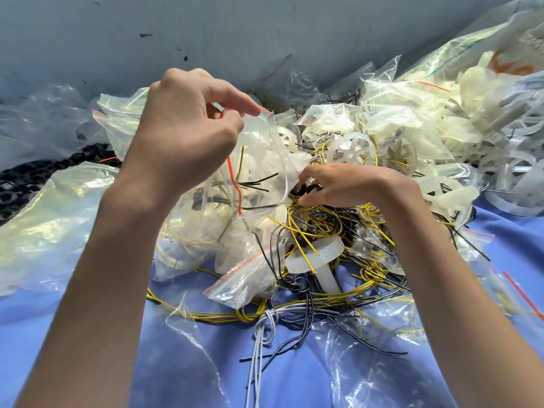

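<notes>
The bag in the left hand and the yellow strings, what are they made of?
The bag looks like thin clear plastic: glossy, crinkled, see-through, with a red zip strip. The yellow strings seem plastic-coated wires: smooth, shiny, holding bent loops.

Left forearm (97, 275) enters from lower left, bare, and rises to a straight wrist. Left hand (188, 128) is held high with its back to the camera, thumb and forefinger pinching the top edge of a clear bag (265, 148) and the remaining fingers curled. Right forearm (450, 290) enters from lower right. Right hand (344, 184) sits lower than the left hand and to its right, palm down, fingertips and thumb closed on a dark ring (303, 189) beside the bag.
</notes>
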Available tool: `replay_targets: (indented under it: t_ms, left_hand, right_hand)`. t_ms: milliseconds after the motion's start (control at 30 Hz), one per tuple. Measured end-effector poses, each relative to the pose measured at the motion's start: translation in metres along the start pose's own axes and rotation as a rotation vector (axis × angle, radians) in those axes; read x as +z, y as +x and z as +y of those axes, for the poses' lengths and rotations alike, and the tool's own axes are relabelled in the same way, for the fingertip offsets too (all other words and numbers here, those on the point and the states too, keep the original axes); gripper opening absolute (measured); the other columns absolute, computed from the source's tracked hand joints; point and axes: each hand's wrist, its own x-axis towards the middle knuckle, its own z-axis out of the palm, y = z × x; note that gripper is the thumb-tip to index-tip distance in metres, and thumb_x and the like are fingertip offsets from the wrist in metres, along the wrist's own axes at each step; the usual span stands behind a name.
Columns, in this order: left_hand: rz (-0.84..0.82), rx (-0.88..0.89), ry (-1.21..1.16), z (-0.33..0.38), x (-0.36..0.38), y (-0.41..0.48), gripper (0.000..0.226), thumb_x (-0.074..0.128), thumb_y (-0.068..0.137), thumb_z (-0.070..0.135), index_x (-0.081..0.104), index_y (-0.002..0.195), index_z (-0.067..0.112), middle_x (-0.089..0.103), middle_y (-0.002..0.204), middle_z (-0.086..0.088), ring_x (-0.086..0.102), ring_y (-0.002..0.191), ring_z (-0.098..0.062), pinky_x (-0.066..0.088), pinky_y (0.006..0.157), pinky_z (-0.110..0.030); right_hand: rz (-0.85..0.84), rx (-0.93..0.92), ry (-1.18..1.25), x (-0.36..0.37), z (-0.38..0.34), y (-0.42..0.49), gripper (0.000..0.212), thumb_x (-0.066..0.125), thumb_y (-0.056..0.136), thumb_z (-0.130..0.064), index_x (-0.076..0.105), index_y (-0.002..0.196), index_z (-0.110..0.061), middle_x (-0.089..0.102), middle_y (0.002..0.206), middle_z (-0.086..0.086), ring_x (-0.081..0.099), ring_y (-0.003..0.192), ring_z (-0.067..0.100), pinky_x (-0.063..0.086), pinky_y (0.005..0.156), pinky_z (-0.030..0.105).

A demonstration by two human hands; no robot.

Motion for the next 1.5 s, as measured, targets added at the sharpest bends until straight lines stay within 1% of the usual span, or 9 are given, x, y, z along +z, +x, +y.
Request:
replay_targets:
  t_ms: [267, 500, 667, 800, 1000, 1133, 1200, 1300, 1500]
  left_hand:
    - [-0.014, 0.007, -0.008, 0.001, 0.001, -0.001, 0.032, 0.055, 0.086, 0.009, 0.067, 0.083, 0.039, 0.063, 0.092, 0.001, 0.052, 0.069, -0.006, 0.035, 0.059, -0.003]
    - [-0.014, 0.004, -0.004, 0.002, 0.001, 0.0, 0.036, 0.055, 0.086, 0.009, 0.065, 0.079, 0.043, 0.063, 0.091, 0.005, 0.052, 0.07, -0.006, 0.034, 0.061, -0.002]
    - [-0.025, -0.021, -0.015, -0.001, 0.001, 0.001, 0.03, 0.056, 0.088, 0.013, 0.067, 0.081, 0.04, 0.062, 0.091, 0.004, 0.051, 0.067, -0.005, 0.033, 0.058, -0.002]
    - [-0.041, -0.062, -0.019, -0.005, 0.002, 0.004, 0.024, 0.057, 0.089, 0.017, 0.068, 0.084, 0.037, 0.055, 0.084, 0.01, 0.046, 0.06, -0.008, 0.032, 0.056, -0.005]
    - [-0.036, -0.081, -0.069, -0.004, 0.003, 0.004, 0.023, 0.048, 0.069, 0.027, 0.064, 0.076, 0.042, 0.062, 0.095, 0.001, 0.058, 0.071, -0.016, 0.048, 0.079, -0.027]
    - [0.02, -0.12, -0.13, -0.008, 0.001, 0.006, 0.023, 0.048, 0.069, 0.026, 0.064, 0.07, 0.042, 0.063, 0.09, 0.004, 0.057, 0.067, -0.009, 0.048, 0.074, -0.025]
    - [0.064, -0.132, -0.153, -0.009, 0.003, 0.007, 0.024, 0.047, 0.068, 0.024, 0.065, 0.069, 0.039, 0.063, 0.08, 0.01, 0.055, 0.061, -0.004, 0.047, 0.068, -0.02]
    - [0.126, -0.157, -0.171, -0.012, 0.003, 0.011, 0.024, 0.046, 0.066, 0.023, 0.067, 0.075, 0.033, 0.059, 0.07, 0.015, 0.053, 0.055, -0.001, 0.044, 0.063, -0.017]
    - [0.017, -0.114, -0.248, -0.026, -0.002, 0.015, 0.026, 0.043, 0.074, 0.028, 0.066, 0.079, 0.04, 0.057, 0.105, 0.001, 0.055, 0.071, 0.005, 0.052, 0.065, -0.019]
  right_hand:
    - [-0.051, 0.01, -0.099, 0.003, 0.001, 0.006, 0.059, 0.047, 0.092, -0.056, 0.04, 0.143, -0.026, 0.031, 0.154, -0.005, 0.029, 0.141, 0.019, 0.026, 0.114, 0.041]
    - [-0.05, -0.057, -0.14, 0.006, -0.007, 0.006, 0.06, 0.045, 0.096, -0.05, 0.032, 0.148, -0.022, 0.021, 0.157, -0.004, 0.018, 0.144, 0.019, 0.021, 0.116, 0.04]
    - [0.203, -0.129, 0.078, -0.02, -0.011, -0.017, 0.054, 0.054, 0.093, -0.043, 0.045, 0.139, -0.016, 0.043, 0.139, -0.002, 0.049, 0.121, 0.015, 0.04, 0.101, 0.035]
    - [0.533, -0.324, 0.289, -0.045, -0.027, -0.043, 0.041, 0.058, 0.092, -0.033, 0.056, 0.125, -0.009, 0.057, 0.115, -0.003, 0.06, 0.104, 0.002, 0.045, 0.069, 0.01]
    - [0.244, -0.46, 0.209, -0.04, -0.069, -0.06, 0.04, 0.054, 0.091, -0.046, 0.065, 0.12, -0.021, 0.06, 0.127, -0.005, 0.059, 0.11, 0.005, 0.048, 0.091, 0.03]
    - [0.231, -0.383, 0.134, -0.036, -0.081, -0.059, 0.081, 0.031, 0.078, -0.075, 0.067, 0.11, -0.01, 0.066, 0.118, 0.009, 0.061, 0.107, 0.02, 0.048, 0.089, 0.037]
    - [0.226, -0.401, 0.175, -0.035, -0.084, -0.059, 0.078, 0.031, 0.08, -0.079, 0.068, 0.1, -0.013, 0.07, 0.101, 0.006, 0.063, 0.092, 0.018, 0.049, 0.083, 0.037]
    - [0.21, -0.475, 0.172, -0.031, -0.089, -0.059, 0.044, 0.051, 0.085, -0.063, 0.07, 0.089, -0.023, 0.069, 0.094, -0.002, 0.059, 0.081, 0.006, 0.046, 0.073, 0.028]
    - [0.424, -0.496, 0.171, -0.036, -0.073, -0.051, 0.02, 0.053, 0.095, -0.015, 0.072, 0.088, -0.014, 0.069, 0.094, 0.003, 0.062, 0.087, 0.019, 0.046, 0.081, 0.036]
